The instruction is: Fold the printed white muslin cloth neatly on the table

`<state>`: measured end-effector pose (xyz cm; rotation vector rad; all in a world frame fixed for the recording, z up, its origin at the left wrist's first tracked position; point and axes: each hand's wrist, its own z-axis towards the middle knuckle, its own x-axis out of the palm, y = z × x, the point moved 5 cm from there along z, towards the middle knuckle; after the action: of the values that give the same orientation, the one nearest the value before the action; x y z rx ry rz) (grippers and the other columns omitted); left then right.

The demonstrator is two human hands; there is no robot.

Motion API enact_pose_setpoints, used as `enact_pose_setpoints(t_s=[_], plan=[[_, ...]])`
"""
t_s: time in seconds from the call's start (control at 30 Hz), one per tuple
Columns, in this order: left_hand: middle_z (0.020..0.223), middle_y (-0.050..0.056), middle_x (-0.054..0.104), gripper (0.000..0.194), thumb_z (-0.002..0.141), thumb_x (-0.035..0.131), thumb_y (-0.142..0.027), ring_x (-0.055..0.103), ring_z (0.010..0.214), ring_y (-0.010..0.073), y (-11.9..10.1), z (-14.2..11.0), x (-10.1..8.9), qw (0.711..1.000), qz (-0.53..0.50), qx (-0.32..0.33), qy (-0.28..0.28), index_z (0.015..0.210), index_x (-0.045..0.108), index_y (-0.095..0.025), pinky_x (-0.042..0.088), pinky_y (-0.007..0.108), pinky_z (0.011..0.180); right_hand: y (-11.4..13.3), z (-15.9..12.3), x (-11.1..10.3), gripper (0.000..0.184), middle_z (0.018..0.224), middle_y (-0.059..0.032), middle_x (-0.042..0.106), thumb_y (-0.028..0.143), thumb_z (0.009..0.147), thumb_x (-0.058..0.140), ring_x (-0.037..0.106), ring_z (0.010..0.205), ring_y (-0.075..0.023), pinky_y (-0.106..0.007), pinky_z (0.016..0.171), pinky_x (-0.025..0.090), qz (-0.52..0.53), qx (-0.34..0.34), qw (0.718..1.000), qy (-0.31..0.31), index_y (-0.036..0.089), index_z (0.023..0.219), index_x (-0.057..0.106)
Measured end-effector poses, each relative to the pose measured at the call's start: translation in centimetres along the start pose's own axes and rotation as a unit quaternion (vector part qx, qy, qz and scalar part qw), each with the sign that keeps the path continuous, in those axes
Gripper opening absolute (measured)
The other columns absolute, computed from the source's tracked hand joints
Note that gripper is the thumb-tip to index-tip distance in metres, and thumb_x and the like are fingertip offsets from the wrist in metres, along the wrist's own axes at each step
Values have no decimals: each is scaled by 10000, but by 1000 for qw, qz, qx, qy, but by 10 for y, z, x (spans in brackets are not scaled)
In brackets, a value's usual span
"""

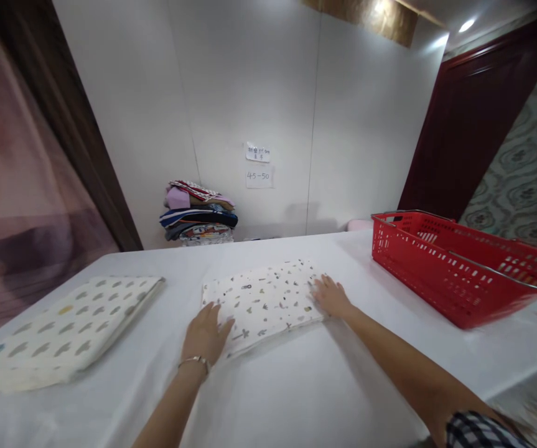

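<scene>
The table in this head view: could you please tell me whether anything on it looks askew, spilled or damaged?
Nothing stands out: the small-print cloth lies flat between the left hand and right hand, the grey-patterned cloth lies at the left, and the red basket stands upright at the right.

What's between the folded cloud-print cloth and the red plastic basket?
In the head view, a white cloth with small scattered prints lies between them, with the left hand at its left end and the right hand at its right end.
</scene>
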<state>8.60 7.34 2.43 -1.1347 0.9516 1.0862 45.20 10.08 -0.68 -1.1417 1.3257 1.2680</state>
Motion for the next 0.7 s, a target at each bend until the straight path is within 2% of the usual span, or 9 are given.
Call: enact_pose_setpoints(t_s=[0.1, 0.2, 0.27, 0.37, 0.5, 0.57, 0.7], plan=[[1454, 82, 229, 640, 814, 323, -510, 147, 1343, 256, -13, 13, 19, 998, 47, 4, 38, 1326, 386, -133, 136, 447, 1082, 39, 20, -1, 580, 1483, -83, 112, 483, 885, 236, 50, 1351, -226, -418, 1052, 74, 39, -79, 996, -2, 190, 1385, 247], [1475, 55, 145, 696, 809, 275, -556, 69, 1354, 268, -3, 20, 40, 992, 71, -26, 104, 1369, 311, -144, 108, 475, 1079, 66, 44, 6, 606, 1487, -67, 86, 491, 877, 238, 19, 1354, -213, -408, 1057, 41, 56, -110, 992, 23, 185, 1399, 209], [1480, 35, 114, 719, 803, 241, -583, 42, 1356, 263, 5, 21, 49, 989, 76, -35, 123, 1386, 270, -163, 99, 476, 1080, 73, 60, 10, 618, 1488, -67, 75, 490, 874, 235, 16, 1354, -209, -405, 1058, 42, 62, -115, 991, 37, 177, 1405, 191], [1482, 22, 93, 722, 800, 229, -587, 16, 1356, 258, 12, 21, 54, 989, 83, -35, 116, 1394, 247, -177, 95, 476, 1081, 67, 84, 11, 619, 1486, -66, 96, 496, 867, 250, 29, 1353, -205, -402, 1059, 36, 61, -113, 991, 28, 185, 1400, 206], [1483, 16, 97, 699, 806, 223, -569, 14, 1357, 256, 13, 21, 59, 990, 95, -31, 102, 1390, 260, -186, 123, 487, 1071, 40, 109, 13, 635, 1483, -66, 121, 533, 861, 232, 49, 1349, -229, -422, 1053, 41, 39, -69, 996, 35, 184, 1391, 233], [1483, 25, 110, 690, 807, 235, -559, 18, 1357, 262, 14, 21, 62, 990, 100, -23, 98, 1384, 276, -183, 141, 494, 1063, 30, 116, 16, 647, 1483, -73, 120, 550, 862, 207, 56, 1348, -241, -428, 1051, 50, 31, -56, 997, 33, 175, 1388, 243], [1480, 50, 139, 668, 816, 252, -539, 20, 1354, 286, 19, 22, 68, 992, 96, -7, 79, 1373, 298, -173, 161, 516, 1048, 20, 124, 17, 599, 1469, -71, 184, 536, 866, 247, 114, 1340, -243, -431, 1052, 86, 55, -80, 995, 17, 201, 1357, 313]])
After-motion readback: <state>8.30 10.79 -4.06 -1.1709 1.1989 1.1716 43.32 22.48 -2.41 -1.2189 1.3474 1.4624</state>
